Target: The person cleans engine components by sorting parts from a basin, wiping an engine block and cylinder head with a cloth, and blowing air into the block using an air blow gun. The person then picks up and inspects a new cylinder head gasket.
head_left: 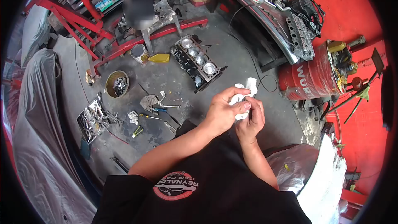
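Note:
In front of my black shirt, a crumpled white tissue or rag (pixel 251 84) is bunched between my two hands. My left hand (pixel 222 115) is closed on it, thumb and fingers pinching from the left side. From the right, my right hand (pixel 251 125) is also closed on it, its fingers curled against the left thumb. Whether a small part is wrapped inside cannot be made out. Beyond the hands, an engine block (pixel 193 63) lies on the floor, its several round piston tops facing up.
Left of the block are a yellow bottle (pixel 159 58), an open can (pixel 139 53), a metal bowl of parts (pixel 117 84) and scattered hand tools (pixel 97 116). A red drum (pixel 304 79) stands right. A red hoist leg (pixel 137 43) crosses behind; a cable (pixel 244 43) trails on the floor.

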Available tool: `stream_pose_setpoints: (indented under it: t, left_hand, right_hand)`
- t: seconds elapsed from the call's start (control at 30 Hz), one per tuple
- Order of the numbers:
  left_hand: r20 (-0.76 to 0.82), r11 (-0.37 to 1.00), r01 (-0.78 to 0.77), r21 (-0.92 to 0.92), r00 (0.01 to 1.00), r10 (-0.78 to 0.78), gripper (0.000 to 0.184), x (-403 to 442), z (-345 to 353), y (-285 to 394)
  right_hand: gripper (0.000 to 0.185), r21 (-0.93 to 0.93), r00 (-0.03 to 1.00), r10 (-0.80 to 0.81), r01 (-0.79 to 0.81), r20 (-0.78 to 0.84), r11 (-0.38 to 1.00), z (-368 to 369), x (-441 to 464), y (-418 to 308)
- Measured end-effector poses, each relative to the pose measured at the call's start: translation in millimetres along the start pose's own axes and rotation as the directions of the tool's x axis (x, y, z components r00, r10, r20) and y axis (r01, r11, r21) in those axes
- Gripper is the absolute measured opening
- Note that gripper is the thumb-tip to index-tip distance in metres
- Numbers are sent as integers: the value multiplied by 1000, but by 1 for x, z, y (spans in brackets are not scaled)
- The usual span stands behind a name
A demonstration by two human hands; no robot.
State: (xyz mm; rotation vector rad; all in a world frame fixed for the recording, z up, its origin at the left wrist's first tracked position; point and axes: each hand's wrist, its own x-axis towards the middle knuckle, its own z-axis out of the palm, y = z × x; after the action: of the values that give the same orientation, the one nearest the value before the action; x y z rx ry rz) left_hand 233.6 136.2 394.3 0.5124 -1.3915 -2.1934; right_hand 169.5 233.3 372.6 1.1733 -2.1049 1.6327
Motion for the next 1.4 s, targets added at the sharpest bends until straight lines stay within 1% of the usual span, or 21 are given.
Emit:
stream_pose_setpoints:
  t: [0.07,0.17,0.27,0.3,0.37,0.4,0.43,0.53,0.63,0.73,0.8,0.83,0.9,0.93,0.97,1.03,1.1,1.2,1.3,1.37,1.4]
  left_hand:
    - [-22,896,236,-375,965,-263,15,0,-7,-2]
    - [-127,954,176,-243,969,-211,8,1,-10,-4]
    - [-210,852,74,-518,955,-210,23,8,-35,18]
    - [-244,892,64,-448,951,-191,28,13,-41,26]
    - [45,833,192,-519,979,-198,28,-1,-28,16]
    - [131,963,245,-109,964,-231,31,-17,-8,33]
    - [79,990,36,137,996,-47,35,-18,-1,27]
    - [42,992,104,67,993,-107,29,-9,-6,16]
    - [-126,906,164,-391,965,-230,11,0,-3,10]
    - [-124,947,170,-274,970,-210,11,4,-11,5]
    - [-144,904,241,-352,941,-306,14,6,-29,10]
    - [-123,883,207,-421,952,-282,17,9,-38,15]
    - [-169,917,137,-374,962,-213,25,13,-50,18]
    - [-157,917,148,-371,963,-219,25,14,-48,19]
    - [-37,947,138,-290,987,-155,29,13,-45,21]
    - [192,999,43,-4,981,-41,35,7,-27,40]
    - [335,871,-261,416,935,120,29,13,-11,40]
    - [241,893,-280,353,949,202,26,24,5,26]
    - [-100,944,8,331,995,26,20,38,24,24]
    - [-245,948,-39,317,962,122,19,76,7,-23]
    - [-315,990,16,142,949,30,20,89,-2,-32]
  right_hand:
    - [18,-7,998,-51,51,31,999,-4,-1,-9]
    - [17,21,993,-113,112,43,994,4,-1,-15]
    - [17,104,1000,1,-1,2,995,2,-4,-16]
    - [17,102,1000,1,0,-8,995,1,-3,-12]
    - [16,29,998,-51,50,24,998,-1,-7,-3]
    - [19,1,995,-102,102,15,995,-2,-9,1]
    - [23,-13,990,-140,140,20,990,-3,-6,-1]
    - [20,-23,990,-141,141,1,990,0,-4,-1]
    - [13,25,973,-227,226,37,974,2,2,-17]
    - [13,229,993,109,-114,37,967,7,-7,-27]
    - [18,603,859,483,-477,168,639,5,-8,-21]
    - [18,600,861,484,-471,155,646,1,-6,-19]
    - [28,831,725,495,-556,479,11,-11,-1,-14]
    - [34,821,752,344,-559,562,-117,-13,-2,-2]
    - [34,825,753,352,-553,555,-117,-13,-5,-2]
    - [37,761,526,648,-635,551,-133,-11,-2,-13]
    - [40,761,542,608,-627,581,-167,-13,3,-20]
    - [40,714,491,603,-671,629,-198,-17,12,-12]
    - [25,688,544,504,-710,671,-149,-24,8,4]
    - [21,700,628,378,-710,681,-82,-41,33,9]
    - [23,710,628,391,-696,673,-106,-51,45,8]
